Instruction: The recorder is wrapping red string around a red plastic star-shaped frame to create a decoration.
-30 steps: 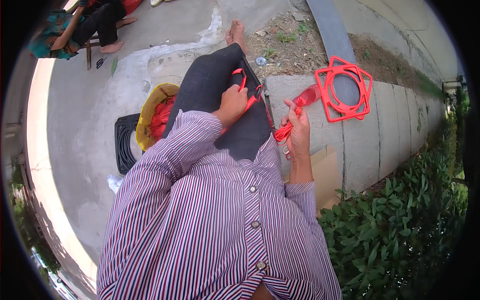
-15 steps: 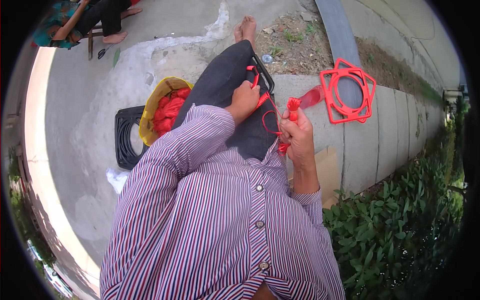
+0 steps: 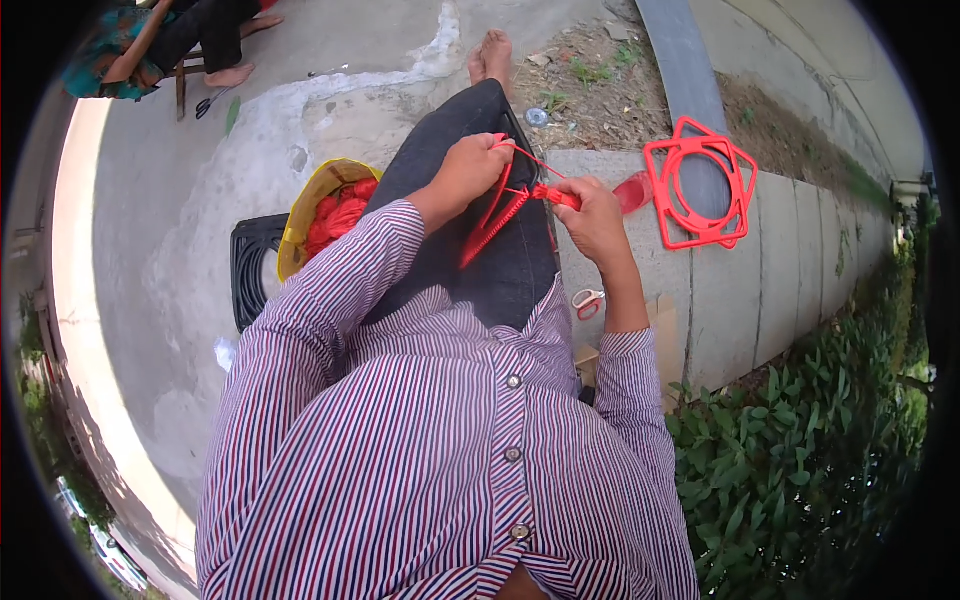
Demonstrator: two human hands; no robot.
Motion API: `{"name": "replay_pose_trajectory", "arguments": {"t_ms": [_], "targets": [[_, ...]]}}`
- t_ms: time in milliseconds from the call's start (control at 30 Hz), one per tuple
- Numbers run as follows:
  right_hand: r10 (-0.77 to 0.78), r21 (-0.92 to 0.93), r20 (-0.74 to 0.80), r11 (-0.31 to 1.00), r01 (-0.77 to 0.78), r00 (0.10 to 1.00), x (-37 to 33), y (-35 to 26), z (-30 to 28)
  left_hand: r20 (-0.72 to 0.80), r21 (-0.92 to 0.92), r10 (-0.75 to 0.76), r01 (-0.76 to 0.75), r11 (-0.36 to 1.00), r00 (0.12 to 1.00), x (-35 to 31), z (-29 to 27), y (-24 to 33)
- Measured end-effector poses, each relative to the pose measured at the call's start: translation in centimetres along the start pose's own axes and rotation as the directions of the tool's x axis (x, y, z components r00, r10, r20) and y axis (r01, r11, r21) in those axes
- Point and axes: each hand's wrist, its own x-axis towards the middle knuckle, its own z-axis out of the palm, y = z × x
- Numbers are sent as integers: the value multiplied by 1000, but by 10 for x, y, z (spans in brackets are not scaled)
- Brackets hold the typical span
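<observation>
Over my dark trousers, my left hand (image 3: pixel 470 172) is closed on the upper end of a slim red plastic frame (image 3: pixel 505 180). One slanting edge of it is wound with red cord (image 3: pixel 497 228) in tight ridges. Just right of my thigh, my right hand (image 3: pixel 594 215) grips a bundle of red cord (image 3: pixel 562 197), its near end pointing at the frame's wound edge. A thin strand runs taut from the frame's top, by my left fingers, down to my right hand. My fingers partly hide both grips.
At left, a yellow container (image 3: pixel 290 240) holds red cord (image 3: pixel 338 220) beside stacked black frames (image 3: pixel 250 285). Stacked red frames (image 3: pixel 655 205) lie right, near a translucent red object (image 3: pixel 632 192). Scissors (image 3: pixel 587 303) and cardboard (image 3: pixel 663 345) lie by my right arm. Another person (image 3: pixel 150 60) sits upper left.
My left hand has moved up with the frame, now tilted. My right hand has lifted and brought the cord bundle in toward it, drawing the strand tight. The scissors have come into view.
</observation>
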Motion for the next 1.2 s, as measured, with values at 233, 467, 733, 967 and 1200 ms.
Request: {"name": "replay_pose_trajectory", "arguments": {"t_ms": [233,467,733,967,1200], "targets": [[166,459,-184,886,-65,969,2,-15,38,-169,257,238,-190,947,957,-4,-7,11],[109,665,-393,719,200,913,-43,-39,-5,403,-505,-54,271,819,913,-46,7,76],[380,887,-355,-151,436,854,-183,113,-120,295,-349,-61,167,922,954,-27,3,37],[444,997,0,-64,32,896,-88,45,1,350,-339,-86,211,917,933,-32,2,37],[338,818,263,419,-394,904,-26,-8,25,372,-457,-144,316,831,917,-34,3,20]]}}
